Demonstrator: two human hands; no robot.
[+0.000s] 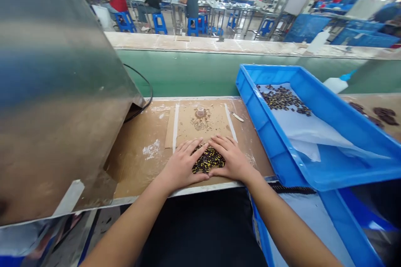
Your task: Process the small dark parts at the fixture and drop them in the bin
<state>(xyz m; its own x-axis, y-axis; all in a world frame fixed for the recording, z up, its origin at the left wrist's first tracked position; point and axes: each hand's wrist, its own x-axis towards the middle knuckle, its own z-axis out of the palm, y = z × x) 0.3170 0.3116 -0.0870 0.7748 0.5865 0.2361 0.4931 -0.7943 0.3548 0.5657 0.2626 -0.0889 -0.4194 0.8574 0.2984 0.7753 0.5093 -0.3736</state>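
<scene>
A pile of small dark pieces with yellow spots (208, 160) lies on the brown board near its front edge. Around its left side curves my left hand (185, 162), with the thumb apart from the fingers. My right hand (230, 159) rests in the same way at the right side, and the two hands nearly meet at fingertips and thumbs. Both palms face the pile, and neither hand grips it. Just beyond the hands is a taped cardboard sheet (184, 129) bearing a small clear round object (201, 112) and brown stains. What the pieces are, I cannot tell.
To the right, a blue tray (269, 142) holds white paper and many similar small pieces (283, 99). A white-handled tool (237, 117) lies beside the cardboard. A large metal housing (62, 91) blocks the left. A white bottle (336, 84) stands behind the tray; people sit farther back.
</scene>
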